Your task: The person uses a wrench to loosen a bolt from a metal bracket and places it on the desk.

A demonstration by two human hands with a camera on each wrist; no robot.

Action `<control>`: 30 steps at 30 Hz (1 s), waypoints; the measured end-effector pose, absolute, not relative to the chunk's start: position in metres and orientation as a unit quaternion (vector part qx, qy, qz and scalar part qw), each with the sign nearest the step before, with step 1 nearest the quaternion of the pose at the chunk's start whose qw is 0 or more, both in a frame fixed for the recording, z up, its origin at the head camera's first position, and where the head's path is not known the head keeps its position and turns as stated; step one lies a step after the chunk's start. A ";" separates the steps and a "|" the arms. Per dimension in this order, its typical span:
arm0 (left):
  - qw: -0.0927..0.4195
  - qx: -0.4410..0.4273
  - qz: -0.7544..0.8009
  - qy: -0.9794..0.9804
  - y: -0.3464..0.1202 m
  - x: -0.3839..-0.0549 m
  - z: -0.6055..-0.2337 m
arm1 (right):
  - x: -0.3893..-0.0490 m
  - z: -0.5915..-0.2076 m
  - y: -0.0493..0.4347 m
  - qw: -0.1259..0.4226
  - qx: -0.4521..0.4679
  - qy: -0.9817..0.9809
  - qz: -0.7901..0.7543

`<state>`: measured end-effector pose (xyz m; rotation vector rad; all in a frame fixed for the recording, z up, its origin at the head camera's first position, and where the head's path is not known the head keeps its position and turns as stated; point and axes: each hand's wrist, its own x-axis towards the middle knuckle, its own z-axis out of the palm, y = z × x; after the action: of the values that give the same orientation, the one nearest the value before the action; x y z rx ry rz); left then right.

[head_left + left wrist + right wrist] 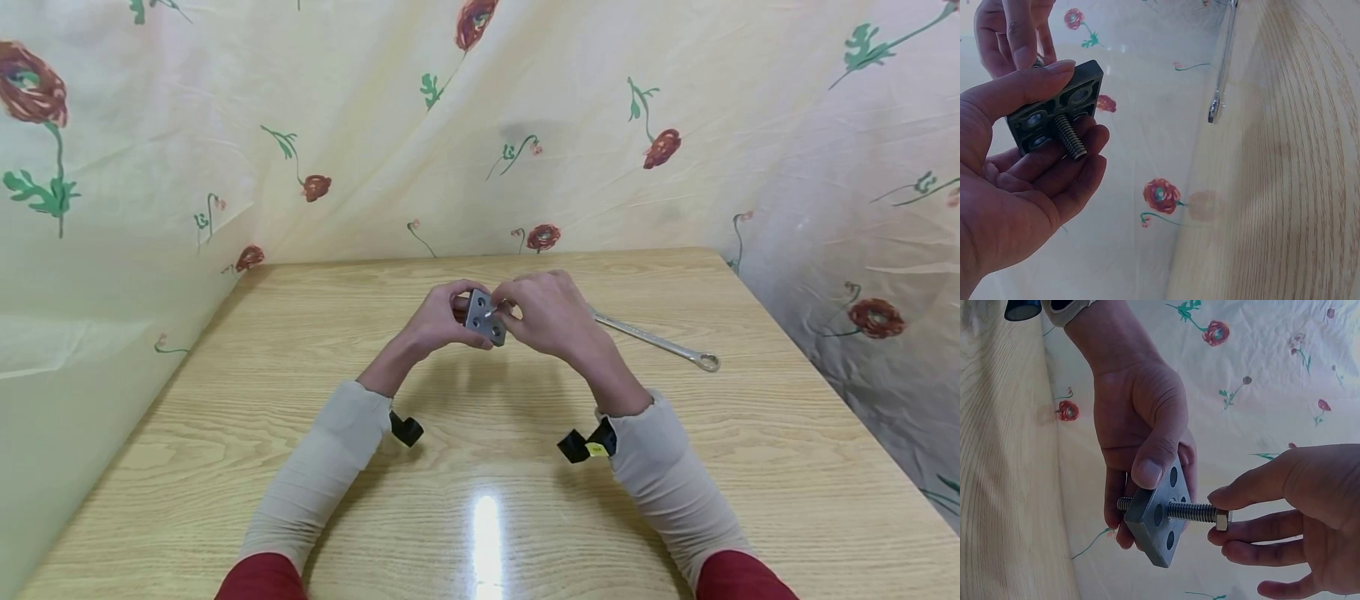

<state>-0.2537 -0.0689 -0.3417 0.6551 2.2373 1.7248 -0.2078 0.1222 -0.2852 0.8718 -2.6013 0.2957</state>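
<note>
My left hand (pixel 433 321) grips a grey square plate (pixel 1150 534) with several round holes, thumb on one face and fingers behind it. A hex-head bolt (pixel 1194 512) passes through the plate's middle. Its threaded end (pixel 1069 136) sticks out on the left palm's side, near the curled fingers. Thumb and finger of my right hand (pixel 551 312) pinch the bolt at its hex head (pixel 1222 520), which stands well away from the plate. Both hands hold these parts above the table.
A long combination wrench (pixel 652 337) lies on the wood-grain table (pixel 300 367), right of and behind the right hand. Flowered cloth (pixel 375 125) hangs behind the table and along its sides. Dark wrist cameras (pixel 407 431) hang below both sleeves.
</note>
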 end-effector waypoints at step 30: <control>0.123 0.223 0.584 0.771 -0.067 -0.254 -0.344 | -0.209 -0.284 0.126 0.128 0.287 -0.943 0.109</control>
<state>-0.2542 -0.0669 -0.3438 0.6508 2.2485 1.7039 -0.2087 0.1262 -0.2844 0.8347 -2.7431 0.3161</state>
